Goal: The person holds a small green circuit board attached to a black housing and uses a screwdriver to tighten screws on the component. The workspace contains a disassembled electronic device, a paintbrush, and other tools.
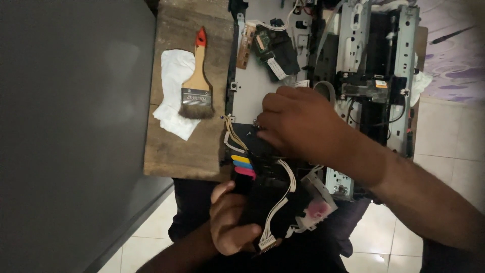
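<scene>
The left hand (pixel 233 222) clamps its fingers on the black ink-cartridge carriage (pixel 268 194) at the printer chassis's (pixel 262 91) near edge. The right hand (pixel 295 121) presses there, fingers together. Best to steady it, sparing the white wire harness (pixel 278 212).

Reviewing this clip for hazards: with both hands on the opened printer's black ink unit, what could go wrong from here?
The white wire bundle hangs loose beside the left hand; it might snag or pull out. The black ink unit with its coloured tabs juts past the wooden board over the lap, so it could slip or drip. The right hand works near bare metal frame edges, possibly scraping fingers.
</scene>
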